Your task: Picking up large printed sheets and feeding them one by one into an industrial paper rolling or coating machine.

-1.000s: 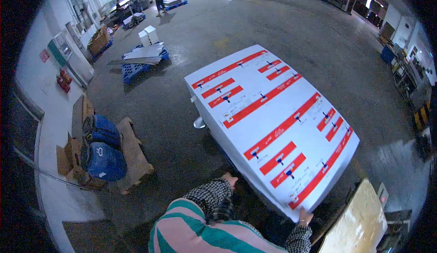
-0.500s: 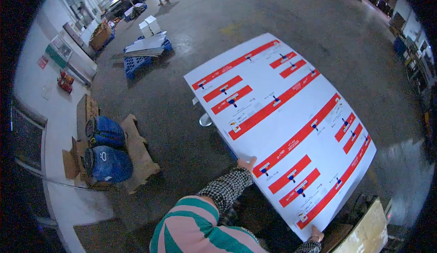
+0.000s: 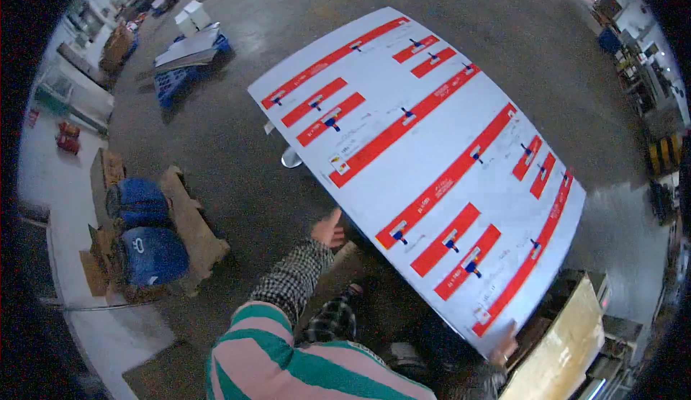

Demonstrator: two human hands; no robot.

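Note:
A large white printed sheet [image 3: 439, 141], with red bands and small pictures of blue-handled tools, lies slanting across the middle and bows slightly. My left hand [image 3: 329, 230] is at its left edge with the fingers apart; whether the fingertips touch the edge is hard to tell. At the sheet's nearest corner, my right hand [image 3: 506, 347] grips with fingers on the printed face; it is slightly blurred. Whatever supports the sheet is mostly hidden beneath it. A rounded shiny metal piece [image 3: 291, 157] sticks out past the left edge.
Two blue barrels [image 3: 155, 257] stand at the left by torn cardboard [image 3: 193, 231]. Farther off, a blue pallet [image 3: 173, 87] carries flat sheets and white boxes [image 3: 192, 18]. A yellowish board [image 3: 558, 342] leans at the lower right, close to my right hand. Machinery lines the right wall.
My left hand has come off the sheet's edge and moved left and slightly away. My right hand stays at the near corner. The whole view has shifted, with the surroundings now farther left.

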